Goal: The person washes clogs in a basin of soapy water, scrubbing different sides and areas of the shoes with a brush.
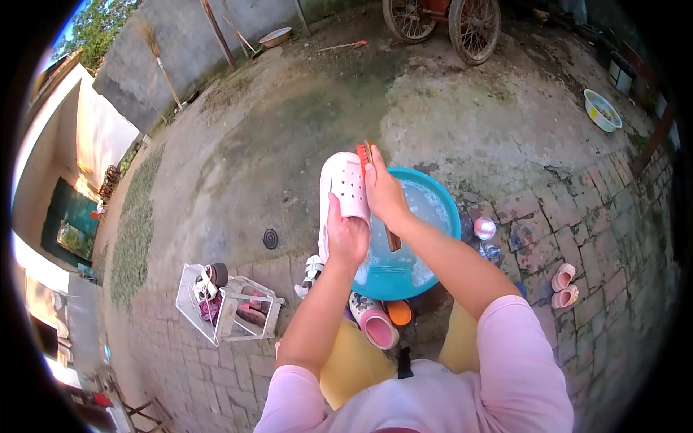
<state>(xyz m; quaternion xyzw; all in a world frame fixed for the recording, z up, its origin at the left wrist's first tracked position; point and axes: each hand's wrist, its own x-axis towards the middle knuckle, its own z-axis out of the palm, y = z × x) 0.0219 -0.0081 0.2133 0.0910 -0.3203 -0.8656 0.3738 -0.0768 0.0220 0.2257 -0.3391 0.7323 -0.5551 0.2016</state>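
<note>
A pale pink clog (349,184) with holes in its upper is gripped by my left hand (346,234), its toe pointing away from me. My right hand (386,191) is closed on a wooden scrubbing brush (393,241) with red bristles. Those bristles press against the right side of the clog's toe. Below both hands stands a turquoise basin (404,289) of soapy water. Another clog (377,328), white and pink with a pattern, lies between my legs beside an orange round object (398,312).
A white rack (249,307) with shoes stands to the left. On the right are a pink-and-white ball-like item (484,229) and a pair of small pink shoes (564,285). A cart wheel (474,29) and a white-green bowl (603,111) are farther back.
</note>
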